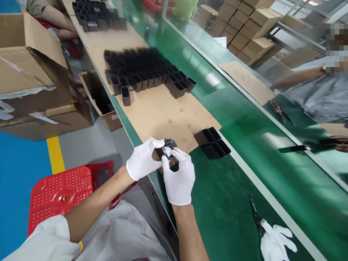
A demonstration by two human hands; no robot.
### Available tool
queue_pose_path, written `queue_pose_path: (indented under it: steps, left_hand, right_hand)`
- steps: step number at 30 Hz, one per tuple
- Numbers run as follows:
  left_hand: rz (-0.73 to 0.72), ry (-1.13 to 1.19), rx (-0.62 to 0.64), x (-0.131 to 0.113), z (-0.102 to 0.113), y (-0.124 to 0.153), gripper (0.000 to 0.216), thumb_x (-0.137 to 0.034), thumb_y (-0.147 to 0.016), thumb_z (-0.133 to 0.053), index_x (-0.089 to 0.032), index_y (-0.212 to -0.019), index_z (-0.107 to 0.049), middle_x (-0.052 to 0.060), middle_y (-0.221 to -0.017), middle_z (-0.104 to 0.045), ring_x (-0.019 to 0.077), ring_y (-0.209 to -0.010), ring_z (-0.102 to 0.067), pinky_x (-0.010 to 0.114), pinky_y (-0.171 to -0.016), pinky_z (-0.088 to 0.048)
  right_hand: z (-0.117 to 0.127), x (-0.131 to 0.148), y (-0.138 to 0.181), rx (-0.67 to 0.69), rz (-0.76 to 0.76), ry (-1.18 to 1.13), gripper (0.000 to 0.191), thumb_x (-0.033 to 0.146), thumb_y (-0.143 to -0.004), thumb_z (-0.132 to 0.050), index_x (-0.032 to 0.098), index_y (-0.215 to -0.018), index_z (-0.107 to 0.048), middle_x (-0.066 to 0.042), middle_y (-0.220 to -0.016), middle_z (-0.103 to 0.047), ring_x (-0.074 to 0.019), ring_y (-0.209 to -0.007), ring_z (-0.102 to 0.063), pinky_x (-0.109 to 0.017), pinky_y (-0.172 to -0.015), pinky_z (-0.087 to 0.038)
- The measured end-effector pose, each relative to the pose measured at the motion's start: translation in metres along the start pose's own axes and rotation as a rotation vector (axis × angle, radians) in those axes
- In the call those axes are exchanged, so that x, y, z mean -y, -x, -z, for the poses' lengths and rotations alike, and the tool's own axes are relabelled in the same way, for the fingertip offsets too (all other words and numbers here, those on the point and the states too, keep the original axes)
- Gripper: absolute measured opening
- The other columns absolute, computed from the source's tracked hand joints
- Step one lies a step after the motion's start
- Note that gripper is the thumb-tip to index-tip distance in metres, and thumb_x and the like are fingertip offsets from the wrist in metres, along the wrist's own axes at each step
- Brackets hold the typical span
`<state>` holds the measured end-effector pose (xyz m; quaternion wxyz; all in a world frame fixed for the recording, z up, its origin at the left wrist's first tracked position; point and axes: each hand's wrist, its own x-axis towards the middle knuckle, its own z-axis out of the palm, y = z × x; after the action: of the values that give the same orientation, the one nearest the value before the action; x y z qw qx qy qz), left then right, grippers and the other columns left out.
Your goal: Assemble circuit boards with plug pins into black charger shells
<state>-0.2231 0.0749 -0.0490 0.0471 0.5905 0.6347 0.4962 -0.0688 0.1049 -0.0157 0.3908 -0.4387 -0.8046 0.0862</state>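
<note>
Both of my hands wear thin white gloves and meet over the near end of the cardboard sheet. With its fingers closed, my left hand grips the left side of a small black plastic part. My right hand pinches the same part from the right, thumb and fingertips close together. Something small and white shows in the part's middle; my fingers hide much of the rest. To the right of my hands stands a small group of black rectangular tubes with open tops, partly on the cardboard sheet.
Many similar black tubes stand farther up the bench. A white glove and a black pen-like tool lie at lower right. Left are a red stool and cardboard boxes. Across the green belt, a person handles a black strip.
</note>
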Motion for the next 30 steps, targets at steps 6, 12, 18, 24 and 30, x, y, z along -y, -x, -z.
queue_pose_path:
  steps: [6,12,18,24,30]
  left_hand:
    - [-0.02,0.011,-0.004,0.0004,0.0,0.0011,0.048,-0.018,-0.081,-0.085,-0.026,-0.123,-0.063,0.004,-0.118,-0.081,0.0221,-0.103,-0.085,0.032,-0.085,-0.071]
    - [-0.01,0.007,0.006,-0.0003,0.0009,0.0011,0.05,-0.019,-0.081,-0.085,-0.027,-0.125,-0.064,0.002,-0.117,-0.081,0.022,-0.101,-0.085,0.032,-0.084,-0.07]
    - [-0.024,0.009,-0.015,0.0004,-0.0009,0.0011,0.051,-0.021,-0.081,-0.087,-0.027,-0.125,-0.063,0.002,-0.117,-0.08,0.0223,-0.102,-0.085,0.032,-0.084,-0.07]
    - [-0.042,0.015,-0.013,-0.0002,-0.0001,0.0003,0.043,-0.023,-0.084,-0.084,-0.026,-0.122,-0.064,0.002,-0.115,-0.081,0.0208,-0.1,-0.085,0.03,-0.083,-0.07]
    - [-0.025,0.009,-0.014,0.0006,-0.0011,0.0019,0.045,-0.02,-0.083,-0.085,-0.026,-0.124,-0.065,0.002,-0.115,-0.081,0.0216,-0.103,-0.085,0.031,-0.086,-0.07]
  right_hand:
    - [-0.0033,-0.0061,0.0001,0.027,0.032,-0.026,0.026,0.025,-0.101,-0.077,0.024,-0.127,-0.077,-0.013,-0.126,-0.083,-0.0292,-0.112,-0.082,-0.044,-0.091,-0.065]
    - [0.0014,-0.0027,-0.0001,-0.051,-0.002,-0.076,0.026,0.027,-0.098,-0.084,0.024,-0.122,-0.074,-0.011,-0.125,-0.083,-0.0263,-0.115,-0.081,-0.044,-0.097,-0.067]
    - [0.002,-0.0036,0.0006,-0.104,0.018,-0.027,0.025,0.03,-0.097,-0.086,0.024,-0.119,-0.075,-0.011,-0.121,-0.084,-0.0273,-0.11,-0.081,-0.046,-0.095,-0.066]
    - [-0.0044,-0.0069,-0.0003,0.008,0.068,0.041,0.031,0.028,-0.1,-0.081,0.025,-0.131,-0.079,-0.015,-0.132,-0.082,-0.0318,-0.114,-0.083,-0.046,-0.091,-0.063]
    - [-0.0036,-0.0061,-0.0019,-0.009,0.049,0.003,0.025,0.025,-0.098,-0.082,0.026,-0.123,-0.079,-0.009,-0.119,-0.085,-0.0275,-0.109,-0.083,-0.043,-0.093,-0.064]
